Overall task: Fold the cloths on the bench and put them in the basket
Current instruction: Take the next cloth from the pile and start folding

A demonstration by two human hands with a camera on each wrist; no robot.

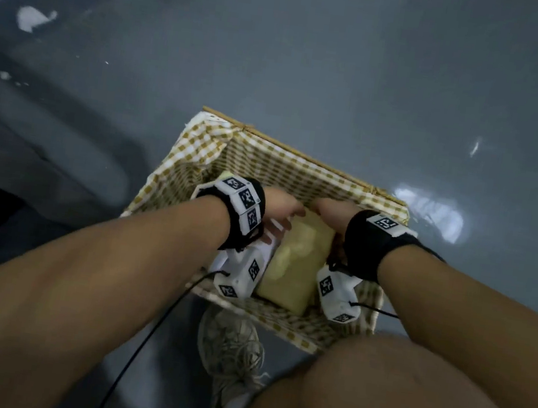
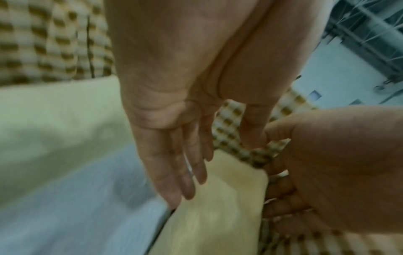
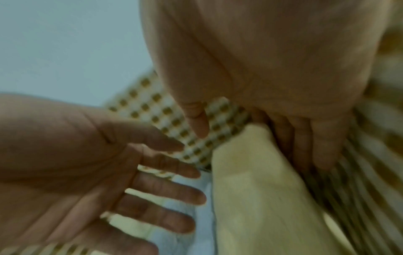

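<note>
place: indoor room, type unclear | evidence: glossy grey floor (image 1: 348, 60), gingham-lined basket (image 1: 300, 160)

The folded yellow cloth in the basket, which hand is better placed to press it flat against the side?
Probably the right hand: its fingers lie along the folded yellow cloth, between it and the basket lining. The left hand is open beside the cloth, over a pale blue cloth.

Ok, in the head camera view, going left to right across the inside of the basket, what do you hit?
Basket's left checked wall → left hand → folded yellow cloth → right hand → basket's right rim.
</note>
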